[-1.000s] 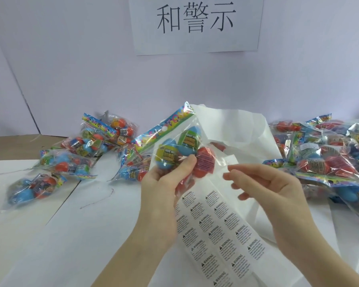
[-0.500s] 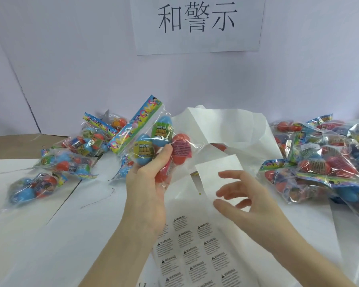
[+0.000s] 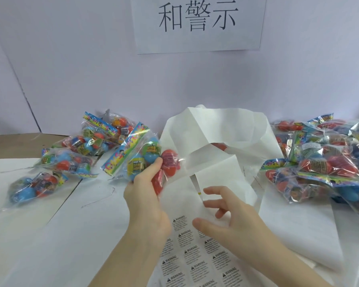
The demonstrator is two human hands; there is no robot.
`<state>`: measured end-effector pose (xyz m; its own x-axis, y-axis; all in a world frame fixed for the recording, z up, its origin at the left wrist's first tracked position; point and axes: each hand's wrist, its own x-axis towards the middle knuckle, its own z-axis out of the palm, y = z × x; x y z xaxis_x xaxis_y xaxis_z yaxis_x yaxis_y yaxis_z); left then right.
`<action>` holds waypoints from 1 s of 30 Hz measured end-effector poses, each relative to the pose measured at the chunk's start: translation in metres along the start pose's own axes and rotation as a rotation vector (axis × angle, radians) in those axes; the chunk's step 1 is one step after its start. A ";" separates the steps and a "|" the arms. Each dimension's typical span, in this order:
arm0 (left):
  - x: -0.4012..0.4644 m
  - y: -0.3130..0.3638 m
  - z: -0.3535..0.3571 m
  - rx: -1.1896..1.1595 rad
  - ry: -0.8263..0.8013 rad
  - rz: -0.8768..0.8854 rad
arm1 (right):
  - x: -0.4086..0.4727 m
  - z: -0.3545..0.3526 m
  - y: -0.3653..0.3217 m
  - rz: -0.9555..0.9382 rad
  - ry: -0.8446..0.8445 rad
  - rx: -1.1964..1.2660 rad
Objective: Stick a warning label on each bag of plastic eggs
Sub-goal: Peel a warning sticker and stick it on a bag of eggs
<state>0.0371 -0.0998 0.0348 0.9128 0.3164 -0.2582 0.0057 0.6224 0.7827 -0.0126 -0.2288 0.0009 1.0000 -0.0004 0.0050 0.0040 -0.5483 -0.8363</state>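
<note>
Two hands: left hand (image 3: 145, 195) grips egg bag (image 3: 141, 158); right hand (image 3: 228, 216) spread loose above label sheet (image 3: 195, 259).

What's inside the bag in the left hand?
The bag in the left hand shows blue and red plastic eggs; the fingers cover others, so no count.

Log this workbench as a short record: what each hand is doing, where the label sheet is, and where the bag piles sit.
left hand: holds one bag of eggs, lifted off the table
right hand: open, fingers spread above the label sheet, holding nothing
label sheet: flat on the table, near edge, partly peeled
left pile: several bags
right pile: larger heap
</note>
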 end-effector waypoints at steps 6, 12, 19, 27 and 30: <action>0.001 0.002 0.000 -0.009 -0.019 -0.003 | 0.000 -0.001 -0.005 -0.017 0.014 0.379; -0.007 0.014 0.005 -0.071 -0.168 0.158 | 0.002 -0.025 -0.008 -0.082 0.281 0.586; -0.020 0.022 0.003 -0.021 -0.497 0.148 | 0.001 -0.035 -0.006 -0.143 0.513 0.511; -0.015 0.025 -0.002 0.042 -0.721 -0.039 | 0.000 -0.038 -0.011 -0.205 0.565 0.468; -0.011 0.028 -0.004 0.018 -0.714 -0.039 | 0.000 -0.038 -0.009 -0.223 0.594 0.487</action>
<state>0.0256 -0.0836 0.0574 0.9561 -0.2560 0.1428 0.0449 0.6095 0.7915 -0.0126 -0.2559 0.0296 0.8074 -0.4539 0.3769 0.3415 -0.1614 -0.9259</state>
